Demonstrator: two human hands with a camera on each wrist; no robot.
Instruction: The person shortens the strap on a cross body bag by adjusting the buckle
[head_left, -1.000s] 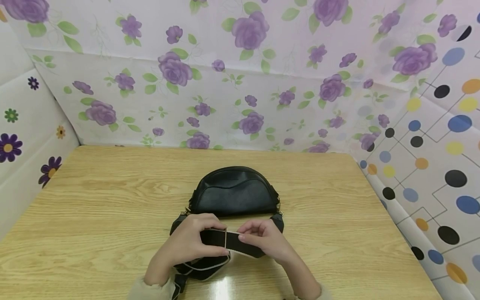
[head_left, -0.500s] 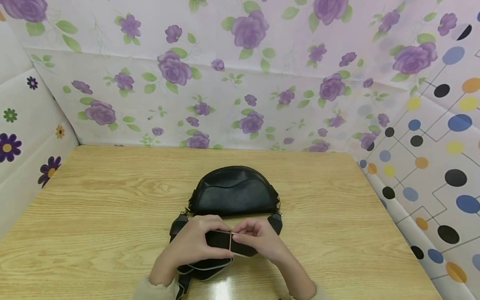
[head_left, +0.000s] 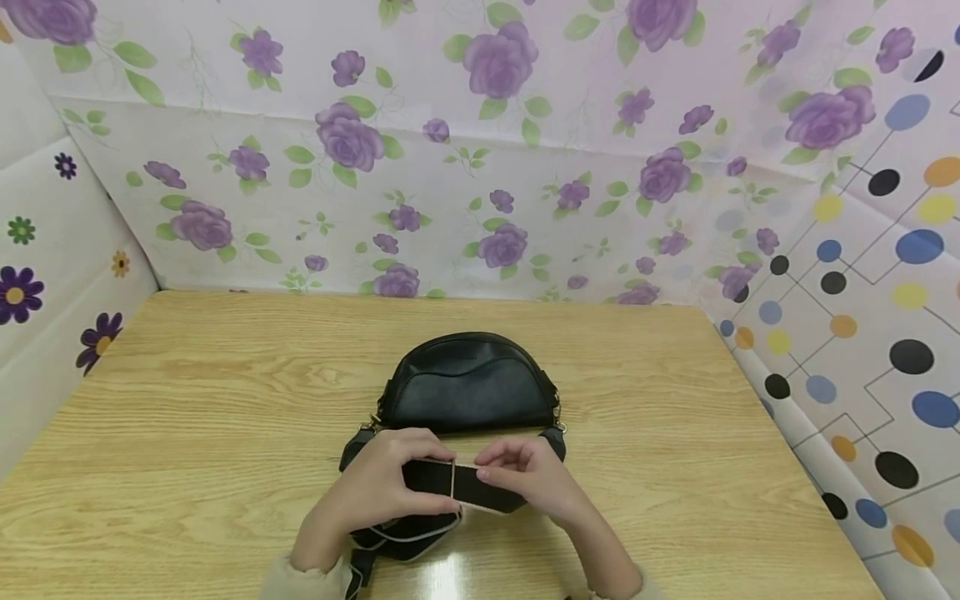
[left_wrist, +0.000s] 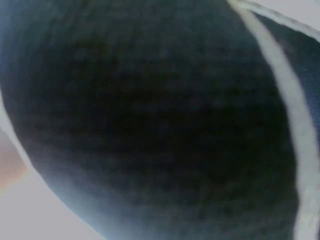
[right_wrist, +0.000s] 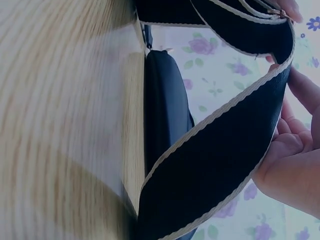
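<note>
A black half-moon handbag (head_left: 472, 385) lies on the table, its wide black strap (head_left: 487, 490) with pale edging looped toward me. My left hand (head_left: 378, 482) holds a thin metal slider buckle (head_left: 453, 480) on the strap, thumb below and fingers above. Just right of the buckle, my right hand (head_left: 538, 485) pinches the strap's upper edge between thumb and fingers. The right wrist view shows the strap (right_wrist: 215, 160) rising in a curve to the right hand (right_wrist: 292, 157). Blurred dark strap (left_wrist: 150, 115) fills most of the left wrist view.
Slack strap folds (head_left: 405, 542) hang below the left hand. Metal rings join the strap to both ends of the bag. The wooden table (head_left: 225, 375) meets a flower-printed sheet (head_left: 450, 208) behind and a dotted sheet (head_left: 847, 375) at right.
Half a second ago the hands came together at the buckle, the left shifting right. Now they are slightly apart again, with more strap showing between the buckle and my right fingers. The bag stays put.
</note>
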